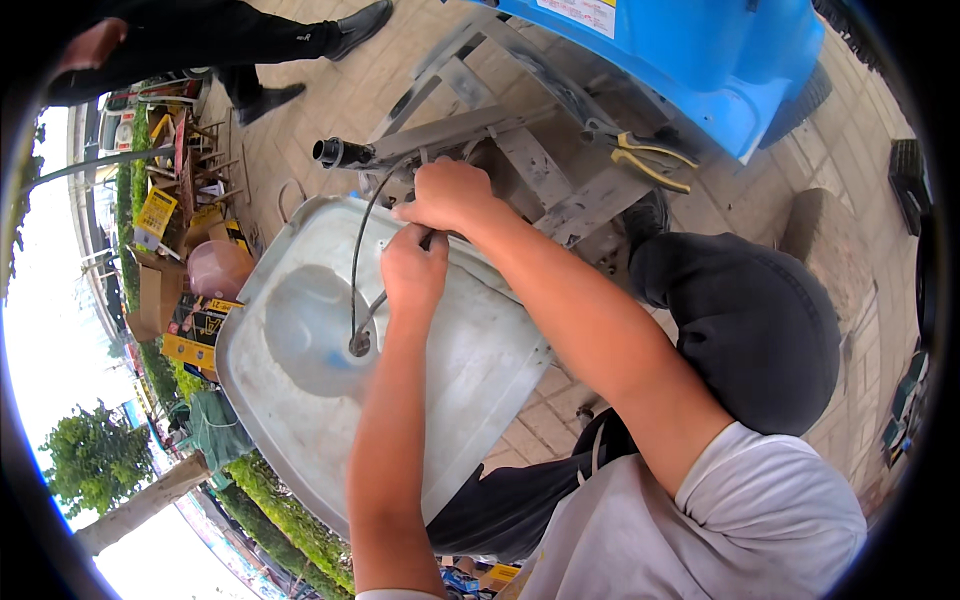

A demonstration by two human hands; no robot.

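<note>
A thin black cable (356,275) loops over the pale grey metal panel (480,370), with two strands meeting at a small hole in the panel's round recess (300,315); where it runs beneath the panel is hidden. One strand arches up toward the metal frame (540,165) and is lost among dark parts near the right hand (452,195); the other disappears behind the left hand (413,272). The left hand's fingers are pressed together, pinching a dark length that looks like this second strand. The right hand's fingers curl downward just above, at the panel's far edge, their tips out of sight, so I cannot tell whether they grip anything. Pliers (650,160) with yellow handles rest on the frame, near a blue body (690,60) cut off by the upper edge. Left of the panel, a brown carton (153,292) stands among clutter, its contents too small to make out, beside a yellow-and-black carton (195,330) and a pink rounded object (218,268). The cable looks slim, smooth and springy against the panel's scuffed, dusty surface. At upper left, another person's dark shoe (364,28) stands on the paving, the upper body out of view.
</note>
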